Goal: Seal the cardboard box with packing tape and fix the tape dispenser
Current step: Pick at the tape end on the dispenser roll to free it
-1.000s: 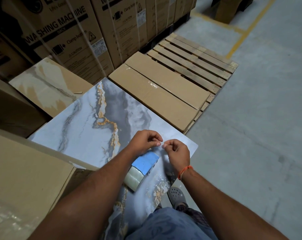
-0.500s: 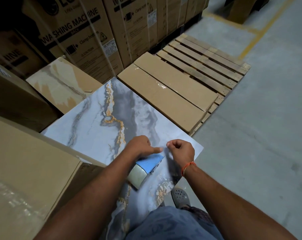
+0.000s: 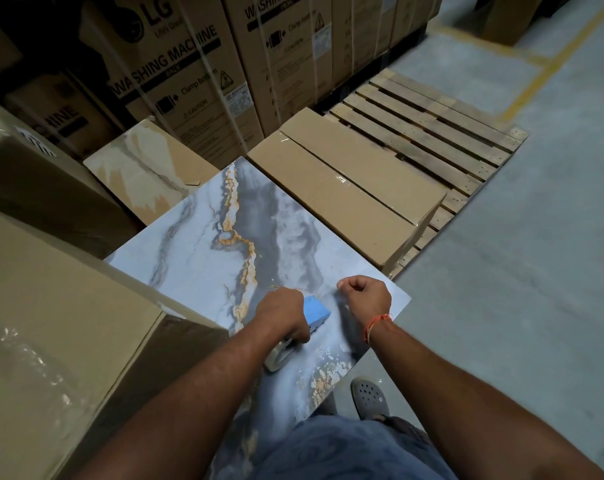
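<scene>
A blue tape dispenser with a roll of clear tape lies on a marble-patterned slab in front of me. My left hand is closed over the dispenser and hides most of its middle. My right hand is a closed fist just right of the dispenser, fingertips pinched together; I cannot tell if a tape end is between them. A flat cardboard box with clear tape along its seam lies beyond the slab on a wooden pallet.
A large cardboard box stands at my left, against the slab. Tall washing machine cartons line the back. Another patterned slab lies behind. Grey concrete floor spreads to the right. My shoe shows below the slab's edge.
My hands have separated: the left dropped onto the dispenser and gripped it, the right pulled away to the right. The view shifted slightly, so everything sits lower and further right.
</scene>
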The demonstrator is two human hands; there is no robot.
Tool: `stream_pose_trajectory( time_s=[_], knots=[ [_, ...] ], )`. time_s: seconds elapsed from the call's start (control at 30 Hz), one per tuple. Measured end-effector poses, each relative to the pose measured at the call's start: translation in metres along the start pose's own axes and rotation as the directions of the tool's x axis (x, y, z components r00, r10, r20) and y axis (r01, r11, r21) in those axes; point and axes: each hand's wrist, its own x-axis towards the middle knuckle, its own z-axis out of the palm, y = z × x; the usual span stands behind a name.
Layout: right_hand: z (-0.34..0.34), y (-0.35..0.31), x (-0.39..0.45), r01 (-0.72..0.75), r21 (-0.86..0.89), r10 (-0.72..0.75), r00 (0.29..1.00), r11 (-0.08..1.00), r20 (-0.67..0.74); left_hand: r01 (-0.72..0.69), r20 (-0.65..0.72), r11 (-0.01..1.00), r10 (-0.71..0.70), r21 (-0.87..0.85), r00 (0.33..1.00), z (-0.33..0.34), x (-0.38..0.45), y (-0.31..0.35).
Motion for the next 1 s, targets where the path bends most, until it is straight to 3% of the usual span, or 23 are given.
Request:
stream_pose_trajectory(
  time_s=[0.33, 0.77, 1.0],
  knots=[
    [-0.003, 0.0, -0.005, 0.079, 0.019, -0.081, 0.991, 0.997, 0.106, 0.031, -0.047, 0.994, -0.036, -0.1, 0.998, 0.008, 0.001, 0.004],
    [0.007, 0.009, -0.036, 0.255, -0.091, -0.21, 0.916, 0.963, 0.342, 0.068, -0.064, 0.919, -0.101, -0.389, 0.993, 0.01, 0.004, 0.001],
    [0.001, 0.004, -0.036, 0.391, -0.163, -0.293, 0.857, 0.906, 0.424, -0.066, -0.198, 0.821, -0.059, -0.568, 0.978, 0.02, 0.003, -0.008]
  ],
)
